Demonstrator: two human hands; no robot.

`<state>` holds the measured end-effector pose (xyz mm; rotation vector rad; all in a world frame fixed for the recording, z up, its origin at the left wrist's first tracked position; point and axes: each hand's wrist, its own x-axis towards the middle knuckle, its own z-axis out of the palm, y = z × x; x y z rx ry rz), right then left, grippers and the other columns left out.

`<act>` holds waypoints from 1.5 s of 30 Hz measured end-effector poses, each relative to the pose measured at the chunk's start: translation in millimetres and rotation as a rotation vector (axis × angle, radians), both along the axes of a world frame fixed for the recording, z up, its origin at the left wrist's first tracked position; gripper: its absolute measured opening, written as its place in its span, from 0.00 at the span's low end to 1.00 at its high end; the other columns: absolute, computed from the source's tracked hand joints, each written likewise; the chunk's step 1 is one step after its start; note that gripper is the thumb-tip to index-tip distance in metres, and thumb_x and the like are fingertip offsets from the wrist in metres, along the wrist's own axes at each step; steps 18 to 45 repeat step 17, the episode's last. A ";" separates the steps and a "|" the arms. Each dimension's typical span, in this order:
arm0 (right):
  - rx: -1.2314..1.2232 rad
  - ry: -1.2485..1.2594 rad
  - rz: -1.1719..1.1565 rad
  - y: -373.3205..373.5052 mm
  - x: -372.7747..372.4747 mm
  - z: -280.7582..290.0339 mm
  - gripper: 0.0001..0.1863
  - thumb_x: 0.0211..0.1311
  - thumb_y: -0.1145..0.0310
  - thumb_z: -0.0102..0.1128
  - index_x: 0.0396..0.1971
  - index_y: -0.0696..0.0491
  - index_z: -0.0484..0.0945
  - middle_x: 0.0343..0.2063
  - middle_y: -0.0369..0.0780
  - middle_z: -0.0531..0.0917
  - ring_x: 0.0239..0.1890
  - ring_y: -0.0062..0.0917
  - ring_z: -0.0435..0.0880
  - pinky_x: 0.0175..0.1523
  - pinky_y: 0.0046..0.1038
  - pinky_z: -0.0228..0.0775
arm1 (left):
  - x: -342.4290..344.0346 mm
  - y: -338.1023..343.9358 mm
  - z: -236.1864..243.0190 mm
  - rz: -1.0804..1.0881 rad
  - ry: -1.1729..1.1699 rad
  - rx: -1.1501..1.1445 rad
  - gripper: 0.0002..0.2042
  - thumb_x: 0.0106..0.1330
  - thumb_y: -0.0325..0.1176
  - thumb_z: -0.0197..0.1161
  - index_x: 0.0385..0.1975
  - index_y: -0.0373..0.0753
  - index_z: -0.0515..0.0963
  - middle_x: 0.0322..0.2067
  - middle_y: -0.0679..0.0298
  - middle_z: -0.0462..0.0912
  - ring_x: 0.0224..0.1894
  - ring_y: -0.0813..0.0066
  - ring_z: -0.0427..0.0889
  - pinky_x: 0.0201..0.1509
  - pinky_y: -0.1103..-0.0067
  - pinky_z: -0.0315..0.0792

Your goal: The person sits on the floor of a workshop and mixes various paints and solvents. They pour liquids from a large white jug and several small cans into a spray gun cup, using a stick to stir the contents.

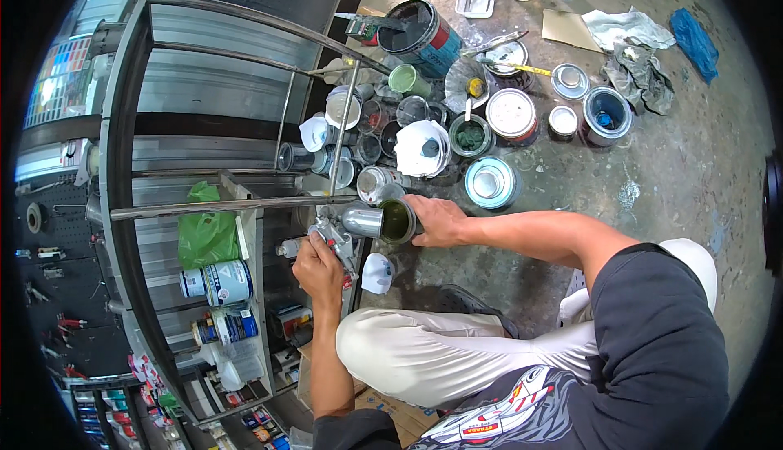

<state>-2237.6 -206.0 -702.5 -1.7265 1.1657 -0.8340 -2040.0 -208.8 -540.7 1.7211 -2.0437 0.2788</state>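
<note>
Down near the concrete floor (669, 197), the left hand (318, 269) is closed around the grip of a spray gun (333, 236), held just in front of the person's bent knee. The right hand (436, 220) is wrapped around the gun's metal cup (383, 221), which lies tipped on its side with its open, green-stained mouth facing right. Just beyond the hands stands a crowd of paint cans (489, 182) and small tins, some open, with white paper strainers (422, 148) among them. A metal rack (212, 205) rises at the left.
</note>
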 end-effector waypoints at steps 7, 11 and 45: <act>0.027 0.013 0.010 -0.8 1.4 -0.7 0.43 0.43 0.59 0.70 0.58 0.53 0.57 0.49 0.49 0.74 0.51 0.45 0.76 0.55 0.41 0.69 | -0.1 -1.6 -0.4 -0.002 -0.018 -0.018 0.18 0.70 0.35 0.51 0.18 0.32 0.70 0.15 0.47 0.73 0.18 0.45 0.73 0.21 0.62 0.63; -0.011 -0.001 -0.008 -1.3 2.8 -5.8 0.43 0.42 0.59 0.70 0.58 0.53 0.58 0.49 0.48 0.75 0.51 0.45 0.76 0.54 0.41 0.70 | 0.6 -3.1 -3.0 -0.021 -0.013 -0.029 0.18 0.70 0.35 0.51 0.17 0.32 0.69 0.15 0.47 0.72 0.18 0.45 0.72 0.21 0.62 0.63; 0.021 -0.001 -0.036 -3.9 6.7 -28.0 0.42 0.41 0.60 0.70 0.58 0.52 0.58 0.50 0.48 0.75 0.51 0.45 0.76 0.54 0.40 0.70 | -3.3 -10.8 -19.9 -0.004 -0.013 0.015 0.18 0.70 0.35 0.52 0.17 0.32 0.69 0.16 0.48 0.73 0.18 0.48 0.73 0.22 0.63 0.63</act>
